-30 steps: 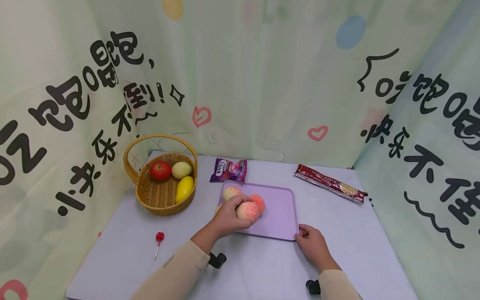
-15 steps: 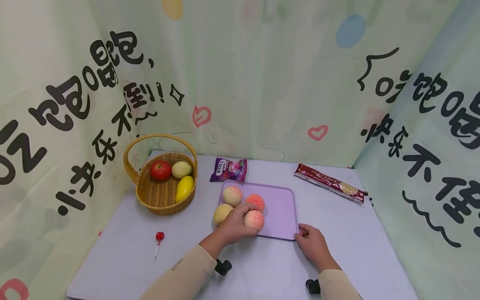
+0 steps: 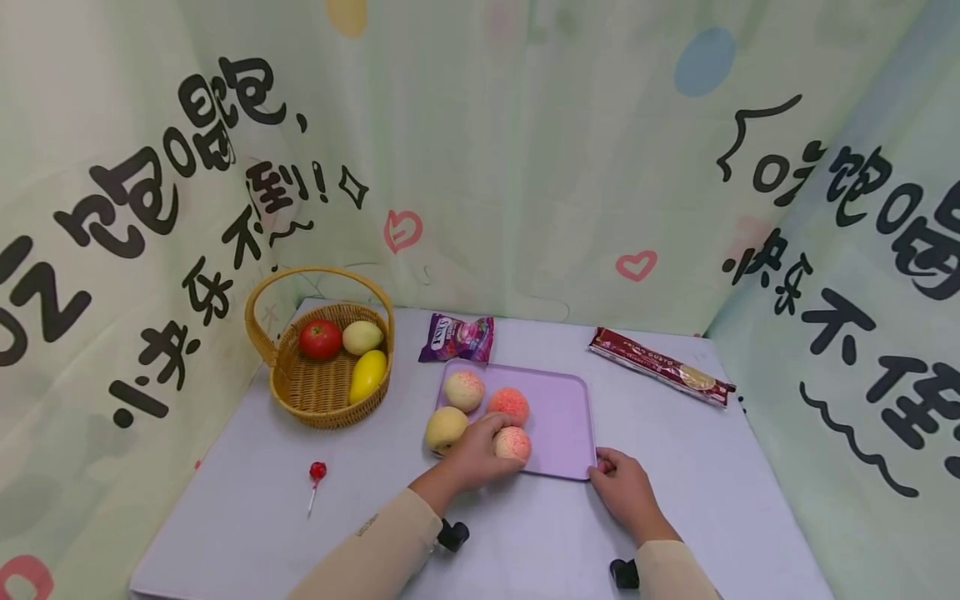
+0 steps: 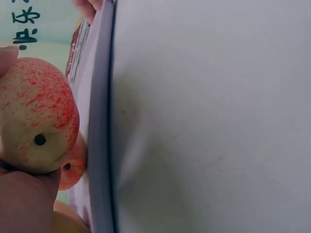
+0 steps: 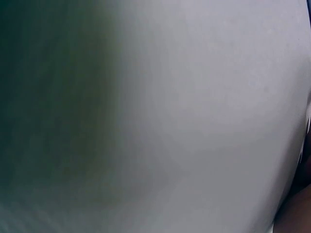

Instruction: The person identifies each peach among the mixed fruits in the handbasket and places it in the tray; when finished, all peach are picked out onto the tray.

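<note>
In the head view my left hand (image 3: 476, 457) grips a pale peach speckled with red (image 3: 513, 445), low over the front of the lilac tray (image 3: 558, 417). The left wrist view shows the held peach (image 4: 36, 116) between thumb and fingers, beside the tray's rim (image 4: 100, 116). Just behind it on the tray lies a pinker peach (image 3: 508, 403). A cream, red-flecked peach (image 3: 464, 391) sits at the tray's back left, and a yellow round fruit (image 3: 446, 428) at its left edge. My right hand (image 3: 626, 490) pinches the tray's front right corner; a small reddish patch shows at its fingers.
A wicker basket (image 3: 300, 408) at the left holds a red fruit (image 3: 320, 339), a pale green fruit (image 3: 362, 337) and a yellow one (image 3: 367, 375). A purple candy bag (image 3: 457, 337) lies behind the tray, a maroon snack packet (image 3: 660, 367) at the right, a red lollipop (image 3: 317, 472) at front left.
My left hand has moved right and slightly toward me with the peach, lowering it at the tray's front and uncovering the yellow fruit. My right hand stays at the corner.
</note>
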`<state>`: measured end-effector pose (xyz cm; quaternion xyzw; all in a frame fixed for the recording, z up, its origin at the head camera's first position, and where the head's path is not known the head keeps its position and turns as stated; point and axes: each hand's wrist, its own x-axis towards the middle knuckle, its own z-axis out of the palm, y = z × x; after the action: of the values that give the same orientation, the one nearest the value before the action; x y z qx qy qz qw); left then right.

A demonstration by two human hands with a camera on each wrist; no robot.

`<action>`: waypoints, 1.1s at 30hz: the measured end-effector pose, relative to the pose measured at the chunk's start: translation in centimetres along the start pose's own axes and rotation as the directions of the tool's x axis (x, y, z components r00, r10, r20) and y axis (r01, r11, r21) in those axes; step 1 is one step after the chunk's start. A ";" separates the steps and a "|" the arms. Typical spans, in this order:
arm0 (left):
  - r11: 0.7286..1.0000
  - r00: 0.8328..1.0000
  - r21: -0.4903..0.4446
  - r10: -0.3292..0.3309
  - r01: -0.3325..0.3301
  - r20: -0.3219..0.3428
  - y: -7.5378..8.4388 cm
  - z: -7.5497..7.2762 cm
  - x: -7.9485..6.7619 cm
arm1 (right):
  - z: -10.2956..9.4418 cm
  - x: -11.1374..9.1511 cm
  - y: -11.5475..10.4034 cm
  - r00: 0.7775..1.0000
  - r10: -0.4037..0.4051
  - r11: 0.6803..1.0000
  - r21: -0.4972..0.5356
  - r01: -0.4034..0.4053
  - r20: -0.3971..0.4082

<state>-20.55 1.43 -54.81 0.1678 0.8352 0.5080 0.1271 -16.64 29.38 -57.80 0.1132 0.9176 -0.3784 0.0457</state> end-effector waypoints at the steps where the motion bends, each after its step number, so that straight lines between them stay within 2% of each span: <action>1: 1.000 1.000 0.005 -0.003 0.003 0.002 -0.1 0.1 0.1 | 0.0 0.0 0.0 1.000 -0.002 1.000 0.000 0.002 -0.002; 13: 0.999 0.999 0.014 0.037 -0.036 -0.018 -0.8 0.5 0.6 | 0.1 0.3 0.0 1.000 -0.006 1.000 -0.004 0.006 -0.010; 20: 0.998 0.999 0.056 0.000 0.002 -0.043 -0.9 0.9 0.6 | 0.1 0.1 0.0 1.000 0.009 1.000 -0.002 -0.009 -0.001; 27: 0.991 0.996 0.118 0.065 -0.058 -0.056 -0.6 0.8 0.1 | 0.0 0.1 -0.2 1.000 0.005 1.000 -0.006 -0.005 -0.006; 33: 0.990 0.996 0.125 0.068 -0.061 -0.059 -0.2 0.9 -0.3 | 0.0 0.0 -0.2 1.000 0.010 1.000 -0.005 -0.010 0.002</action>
<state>-19.91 1.95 -55.43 0.1860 0.8627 0.4645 0.0735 -16.65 29.21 -57.68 0.1173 0.9179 -0.3759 0.0485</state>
